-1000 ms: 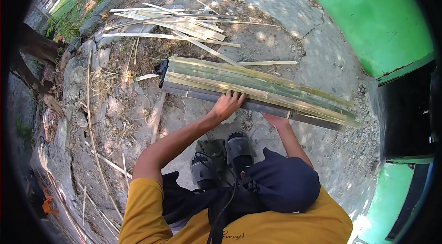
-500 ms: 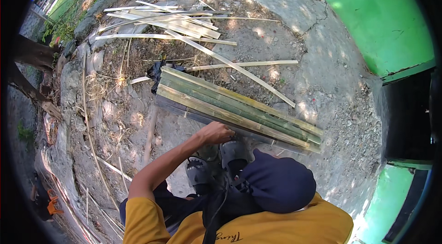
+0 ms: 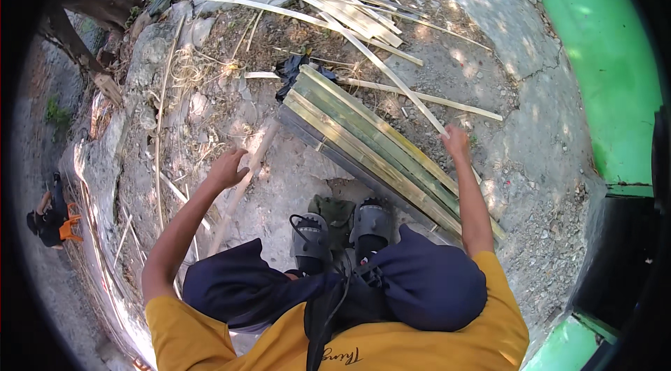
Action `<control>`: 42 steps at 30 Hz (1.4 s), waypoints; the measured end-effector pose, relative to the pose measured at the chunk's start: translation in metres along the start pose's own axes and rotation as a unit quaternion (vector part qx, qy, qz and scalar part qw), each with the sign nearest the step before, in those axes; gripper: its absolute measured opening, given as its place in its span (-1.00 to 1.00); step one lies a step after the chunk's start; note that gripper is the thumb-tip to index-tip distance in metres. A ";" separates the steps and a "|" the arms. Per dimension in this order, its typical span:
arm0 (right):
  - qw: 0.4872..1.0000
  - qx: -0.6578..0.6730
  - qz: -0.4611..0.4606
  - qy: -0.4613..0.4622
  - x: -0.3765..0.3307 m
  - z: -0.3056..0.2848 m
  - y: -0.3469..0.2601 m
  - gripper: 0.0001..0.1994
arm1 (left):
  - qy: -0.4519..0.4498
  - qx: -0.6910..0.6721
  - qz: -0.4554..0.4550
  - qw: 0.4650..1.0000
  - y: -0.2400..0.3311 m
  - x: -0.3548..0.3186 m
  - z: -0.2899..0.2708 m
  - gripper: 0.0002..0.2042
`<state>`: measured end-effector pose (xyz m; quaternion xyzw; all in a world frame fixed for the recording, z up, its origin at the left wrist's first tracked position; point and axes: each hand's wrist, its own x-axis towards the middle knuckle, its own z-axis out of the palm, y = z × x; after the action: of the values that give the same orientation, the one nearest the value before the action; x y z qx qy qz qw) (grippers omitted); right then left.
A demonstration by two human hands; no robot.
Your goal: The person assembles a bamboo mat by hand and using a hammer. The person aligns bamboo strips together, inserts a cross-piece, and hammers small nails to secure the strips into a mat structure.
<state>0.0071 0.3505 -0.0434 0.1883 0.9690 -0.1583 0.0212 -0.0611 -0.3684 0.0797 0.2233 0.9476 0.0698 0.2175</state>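
Your right hand has its grip clamped on a long thin bamboo strip running toward 11 o'clock, likely to draw it off the loose pile. Your left hand, fingers apart and holding nothing, hovers at 9 o'clock of the stacked bamboo slats, just above a pale stick on the ground.

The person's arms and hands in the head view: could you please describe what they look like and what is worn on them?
Both arms are bare from the short mustard-yellow sleeves of a T-shirt down to the fingers. The left hand and the right hand wear no gloves, and no watch, ring or bracelet is visible on either wrist.
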 end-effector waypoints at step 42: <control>0.985 -0.097 0.061 0.132 -0.358 -0.030 0.043 -0.59 | 0.109 -0.288 0.006 0.951 0.084 0.113 0.092 -0.38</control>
<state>0.3557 0.2696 0.0079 0.2629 0.9609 -0.0354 -0.0787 -0.0784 -0.2391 -0.0261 0.1477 0.9036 0.3654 0.1677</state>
